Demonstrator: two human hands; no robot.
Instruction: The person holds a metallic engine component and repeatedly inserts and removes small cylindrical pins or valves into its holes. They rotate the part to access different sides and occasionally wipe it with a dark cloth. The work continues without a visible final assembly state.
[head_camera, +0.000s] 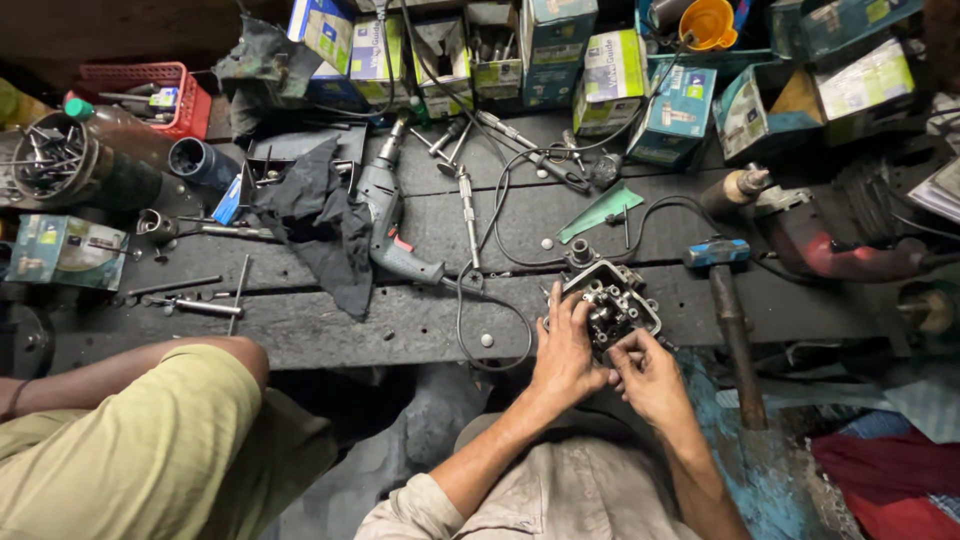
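Seen from a head-worn camera looking down: a dark, oil-stained wooden desk (420, 325) crowded with tools. At its near edge sits a grey metal cylinder head (612, 300), its valve ports facing up. The person's left hand (563, 352) is closed around the part's left side, bracing it. The right hand (648, 372) is pinched at the part's near edge, fingertips together as if gripping something small; what it grips is too small to tell. Judging from this, the work goes best with the left hand keeping the part flat and firm while the right makes short, careful fingertip moves, so that nothing small drops between the desk's planks. Just right of the part lies a hammer (730, 320) with a blue-taped head. To the left lies a grey electric drill (385, 215), its black cord looping toward the part, beside a dark rag (320, 225). Along the far edge stands a row of small cardboard boxes (610, 70), teal and blue with pale green and white label panels, several open at the top. An orange funnel (708, 22) rests above them. At far left are a red plastic basket (165, 95) and one teal box (65, 250) lying flat. Another person's knee in yellow-green cloth (160, 430) shows at lower left.
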